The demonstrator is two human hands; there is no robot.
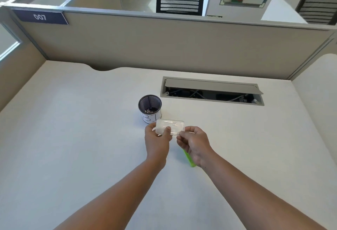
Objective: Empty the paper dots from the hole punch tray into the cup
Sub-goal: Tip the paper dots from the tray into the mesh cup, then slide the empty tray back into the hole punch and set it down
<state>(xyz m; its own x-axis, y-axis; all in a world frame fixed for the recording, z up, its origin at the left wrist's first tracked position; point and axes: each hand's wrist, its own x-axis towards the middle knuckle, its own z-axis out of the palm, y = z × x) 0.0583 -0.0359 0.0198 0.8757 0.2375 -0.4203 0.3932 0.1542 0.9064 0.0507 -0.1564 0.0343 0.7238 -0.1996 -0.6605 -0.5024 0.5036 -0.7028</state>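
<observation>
While two hands (pixel 175 139) grip one tray (pixel 170 126), one cup (pixel 150 108) beside.

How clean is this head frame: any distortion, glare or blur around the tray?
Head view: wide-angle bending bows the partition rail; light is soft and even, shadows faint; the clear tray in the left hand and right hand looks washed out against the white desk, its contents unreadable.
</observation>
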